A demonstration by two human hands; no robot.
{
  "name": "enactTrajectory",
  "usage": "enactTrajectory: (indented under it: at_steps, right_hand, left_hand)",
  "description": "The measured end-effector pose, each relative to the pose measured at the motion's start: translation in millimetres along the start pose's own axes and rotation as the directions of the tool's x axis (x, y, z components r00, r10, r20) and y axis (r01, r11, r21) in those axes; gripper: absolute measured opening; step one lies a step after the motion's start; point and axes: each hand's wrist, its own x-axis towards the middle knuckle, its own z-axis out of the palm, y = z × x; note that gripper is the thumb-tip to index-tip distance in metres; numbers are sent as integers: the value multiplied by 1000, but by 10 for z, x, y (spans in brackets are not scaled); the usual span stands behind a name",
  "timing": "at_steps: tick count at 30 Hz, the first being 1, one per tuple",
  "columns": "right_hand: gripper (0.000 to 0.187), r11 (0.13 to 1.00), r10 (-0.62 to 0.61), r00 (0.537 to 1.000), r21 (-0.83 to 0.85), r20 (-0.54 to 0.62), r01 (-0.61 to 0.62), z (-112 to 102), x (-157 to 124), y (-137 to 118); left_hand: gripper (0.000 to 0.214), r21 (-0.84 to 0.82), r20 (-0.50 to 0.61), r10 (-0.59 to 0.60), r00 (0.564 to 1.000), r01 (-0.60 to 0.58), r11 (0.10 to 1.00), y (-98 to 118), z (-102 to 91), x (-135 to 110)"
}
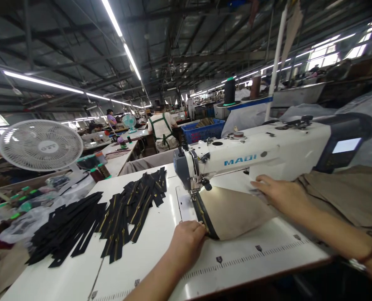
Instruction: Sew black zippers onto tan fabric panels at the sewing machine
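A beige fabric piece (236, 209) lies flat on the sewing table, with a black zipper (203, 215) with brass teeth along its left edge. The far end of the zipper runs under the presser foot of the white sewing machine (267, 146). My left hand (188, 240) is closed at the near end of the zipper, its fingertips partly hidden. Over the fabric's right corner, my right hand (281, 194) has its fingers bent round the edge; some blur is there. Loose zippers (132, 209) are spread in a pile left of the machine.
A white fan (43, 144) stands at the left beside thread spools (102, 170). More beige fabric (348, 196) is heaped at the right. Behind the machine are a blue crate (203, 130) and a person in green straps (162, 127). A printed ruler (248, 255) follows the table's front edge.
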Motion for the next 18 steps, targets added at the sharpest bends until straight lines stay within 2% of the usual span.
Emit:
enactTrajectory:
  at_steps: [1,3,5,7,9,10,12,14,15,16,18]
  right_hand:
    - [37,998,58,998,1,-38,-58,-92,21,28]
    - [35,991,110,985,93,-131,-99,-301,55,-95]
    - [33,962,26,985,272,-168,21,-469,92,-395]
    - [29,921,-161,969,324,-187,216,-513,142,-712]
    - [25,912,-280,951,274,-128,305,-404,198,-891]
    - [24,931,-275,960,235,-49,279,-308,219,-906]
    - [30,986,-125,982,125,141,108,-98,236,-821]
    - [32,996,41,976,69,212,-57,53,220,-700]
    - [29,991,56,978,106,201,-79,90,204,-673]
    - [27,981,20,983,188,180,-54,102,182,-682]
    - [27,901,-163,976,425,144,88,82,126,-808]
  left_hand:
    - [17,4,-4,10,1000,-10,1000,1,0,1]
    - [19,10,-8,29,1000,-29,1000,12,-2,0]
    - [19,11,-1,54,999,-54,998,28,-7,-4]
    - [20,20,5,91,996,-91,996,39,-16,-5]
    - [21,43,-6,128,992,-128,991,38,-27,-2]
    - [21,56,-16,143,990,-142,988,33,-32,1]
    - [23,66,-29,157,987,-155,986,23,-37,5]
    - [24,51,-34,158,987,-156,986,20,-40,8]
    - [24,40,-36,158,987,-157,987,24,-44,9]
    - [25,30,-35,158,987,-157,987,34,-51,8]
    - [22,0,-27,133,991,-133,991,65,-80,3]
